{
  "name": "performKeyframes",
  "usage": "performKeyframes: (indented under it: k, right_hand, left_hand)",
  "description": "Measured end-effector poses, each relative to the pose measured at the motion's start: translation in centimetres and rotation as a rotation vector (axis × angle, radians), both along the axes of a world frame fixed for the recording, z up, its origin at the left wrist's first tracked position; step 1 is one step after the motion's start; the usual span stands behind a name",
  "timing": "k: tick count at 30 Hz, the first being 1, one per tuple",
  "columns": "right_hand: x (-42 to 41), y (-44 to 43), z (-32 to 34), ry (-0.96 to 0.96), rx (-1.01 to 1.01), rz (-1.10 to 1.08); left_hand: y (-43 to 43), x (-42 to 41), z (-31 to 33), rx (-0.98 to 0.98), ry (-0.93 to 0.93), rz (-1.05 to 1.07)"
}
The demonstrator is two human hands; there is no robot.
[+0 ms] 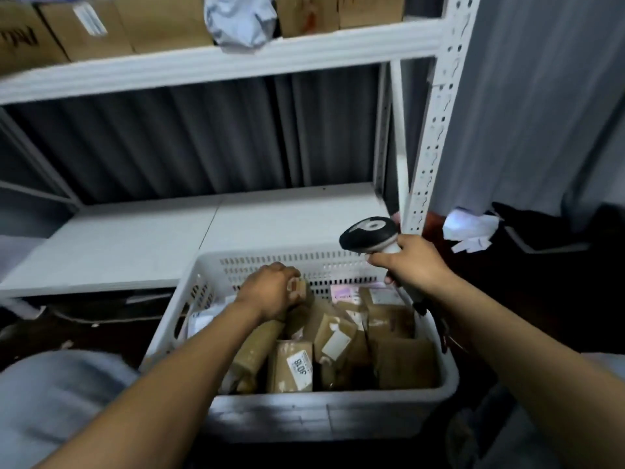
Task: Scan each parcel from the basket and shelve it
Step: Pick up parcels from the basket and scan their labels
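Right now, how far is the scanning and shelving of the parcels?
Probably early. Done: boxes stand on the upper shelf, though whether they came from this basket is unclear. In hand: the left hand grips a small brown parcel in the basket; the right hand holds the scanner. Left: many parcels fill the basket.

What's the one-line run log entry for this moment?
step: pick | left hand: grips small parcel in basket | right hand: holds scanner
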State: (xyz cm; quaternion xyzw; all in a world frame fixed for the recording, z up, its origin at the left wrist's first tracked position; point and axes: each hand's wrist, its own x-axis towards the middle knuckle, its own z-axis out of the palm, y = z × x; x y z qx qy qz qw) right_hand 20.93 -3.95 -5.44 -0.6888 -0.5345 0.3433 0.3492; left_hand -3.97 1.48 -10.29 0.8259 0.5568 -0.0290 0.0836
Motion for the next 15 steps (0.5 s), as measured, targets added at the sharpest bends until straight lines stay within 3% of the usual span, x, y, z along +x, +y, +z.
performKeyframes:
  k: [5,10,15]
  right_hand:
    - [-0.5,-0.7,-5.4,0.091,-0.116,-0.056]
    - [-1.8,-1.0,-7.2,0.068,-0.126,0.089]
    - [-1.8,-1.5,-8.1,-0.010,-0.126,0.162]
  left_hand:
    - [-3.2,-0.3,-6.1,-0.158,-0.065,0.079]
    - [-4.9,0.8,-10.7,-0.228,-0.069,0.322]
    - [-6.6,2.5,-13.1,-0.188,-0.069,0.509]
